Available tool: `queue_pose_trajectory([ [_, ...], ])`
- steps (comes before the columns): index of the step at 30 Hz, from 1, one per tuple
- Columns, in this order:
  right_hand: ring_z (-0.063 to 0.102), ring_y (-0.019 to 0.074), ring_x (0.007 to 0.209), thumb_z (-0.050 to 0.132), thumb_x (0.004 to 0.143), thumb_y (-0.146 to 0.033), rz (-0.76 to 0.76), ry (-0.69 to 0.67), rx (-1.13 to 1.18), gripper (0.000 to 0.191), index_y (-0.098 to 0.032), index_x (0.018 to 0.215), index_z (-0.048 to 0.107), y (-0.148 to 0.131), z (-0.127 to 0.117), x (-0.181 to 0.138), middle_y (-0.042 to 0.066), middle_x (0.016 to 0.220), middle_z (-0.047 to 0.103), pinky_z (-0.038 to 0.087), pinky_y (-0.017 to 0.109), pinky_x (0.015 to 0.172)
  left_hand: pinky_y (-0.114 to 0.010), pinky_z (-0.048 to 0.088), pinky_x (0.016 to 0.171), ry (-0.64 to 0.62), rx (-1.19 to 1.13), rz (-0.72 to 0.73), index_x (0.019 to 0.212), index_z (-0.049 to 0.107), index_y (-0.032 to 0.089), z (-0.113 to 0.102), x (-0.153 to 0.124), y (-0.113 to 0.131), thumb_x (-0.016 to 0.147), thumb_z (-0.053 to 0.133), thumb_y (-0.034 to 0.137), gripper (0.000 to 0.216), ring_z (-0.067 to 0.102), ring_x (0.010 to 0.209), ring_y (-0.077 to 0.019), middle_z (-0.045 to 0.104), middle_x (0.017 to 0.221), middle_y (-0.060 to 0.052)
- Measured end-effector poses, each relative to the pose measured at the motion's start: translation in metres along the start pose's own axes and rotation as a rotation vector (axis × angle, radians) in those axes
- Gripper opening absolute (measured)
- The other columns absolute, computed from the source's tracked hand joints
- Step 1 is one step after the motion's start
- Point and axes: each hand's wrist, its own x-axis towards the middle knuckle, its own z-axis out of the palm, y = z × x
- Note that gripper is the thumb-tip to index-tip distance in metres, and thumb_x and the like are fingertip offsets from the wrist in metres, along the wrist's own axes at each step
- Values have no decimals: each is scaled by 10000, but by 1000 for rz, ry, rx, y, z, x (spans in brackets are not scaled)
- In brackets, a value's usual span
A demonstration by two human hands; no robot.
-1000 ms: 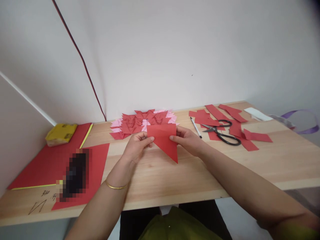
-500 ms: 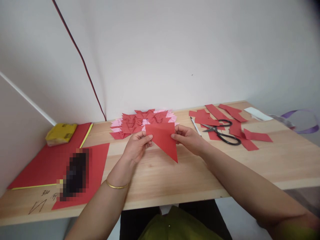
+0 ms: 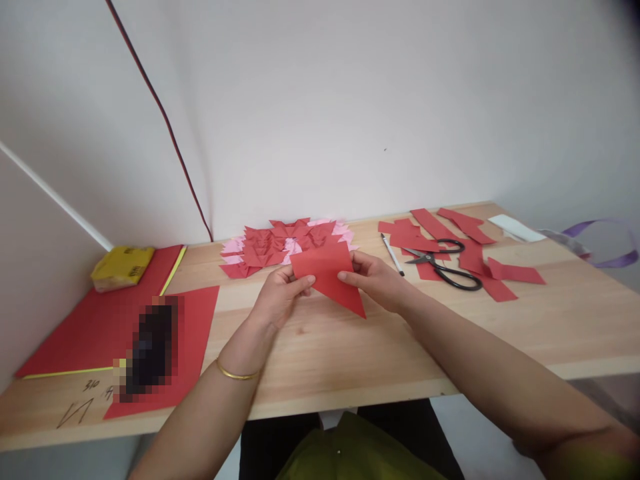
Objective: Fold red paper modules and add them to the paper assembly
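Observation:
Between my hands, above the wooden table, is a folded piece of red paper [image 3: 330, 270] with a triangular outline, one corner pointing down and right. My left hand [image 3: 283, 293] pinches its left side, thumb on the near face. The right side is gripped by my right hand [image 3: 373, 281], thumb also on the front, fingers behind. Just beyond the paper lies a cluster of folded red and pink paper pieces [image 3: 263, 250]; the held sheet hides part of it.
Black-handled scissors [image 3: 437, 263] lie on red paper scraps [image 3: 483, 267] at the right, beside a white pen [image 3: 393, 255]. Red sheets [image 3: 200, 313] and a yellow packet [image 3: 123, 268] are at the left; a blurred-out dark object [image 3: 153, 350] rests there. The wooden table [image 3: 320, 360] meets a wall.
The paper's lower corner has swung slightly up and to the right. My left hand has shifted a little rightward, and my right thumb sits slightly further in on the paper.

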Motion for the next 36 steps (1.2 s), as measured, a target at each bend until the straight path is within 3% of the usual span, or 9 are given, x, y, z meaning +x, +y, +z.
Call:
queue_pose_trajectory([
  [5, 620, 193, 889, 699, 716, -377, -8, -38, -68, 375, -153, 1010, 634, 2, 3, 0, 81, 1038, 654, 490, 307, 745, -225, 433, 595, 37, -201, 27, 800, 648, 156, 1, 3, -6, 621, 765, 234, 227, 513, 576, -59, 620, 738, 8],
  [10, 603, 181, 866, 682, 737, -365, -56, -66, -97, 376, -168, 1052, 624, 3, 3, 1, 67, 1018, 646, 474, 289, 719, -232, 426, 586, -43, -63, -6, 754, 658, 123, 9, 0, -14, 606, 777, 245, 226, 528, 574, -83, 619, 654, -11],
  [17, 472, 94, 606, 682, 737, -327, -34, -135, -190, 301, -159, 983, 635, 2, 1, 1, -8, 747, 567, 367, 222, 541, -225, 397, 556, 108, -61, 2, 689, 634, 106, 11, 1, -15, 575, 791, 240, 235, 503, 514, -72, 612, 602, -11],
  [26, 564, 137, 720, 622, 780, -348, 9, -224, -239, 313, -169, 1036, 635, -2, -2, 0, 21, 863, 641, 428, 249, 629, -231, 415, 562, 167, -250, -67, 555, 480, 138, 11, 1, -8, 542, 809, 220, 339, 541, 532, -92, 570, 540, 10],
  [33, 603, 217, 965, 613, 790, -378, -56, -256, -291, 330, -170, 1043, 651, -5, 0, -1, 57, 1023, 672, 465, 318, 802, -253, 418, 595, -42, -84, -96, 733, 636, 108, 12, -2, -17, 593, 782, 224, 233, 555, 584, -101, 637, 672, -30],
  [36, 600, 223, 975, 616, 785, -402, -34, -279, -320, 351, -170, 1046, 651, -6, -1, -1, 62, 1048, 668, 466, 323, 809, -248, 402, 580, -37, -37, -67, 716, 650, 102, 13, -2, -20, 600, 777, 241, 221, 540, 567, -100, 633, 639, -31],
])
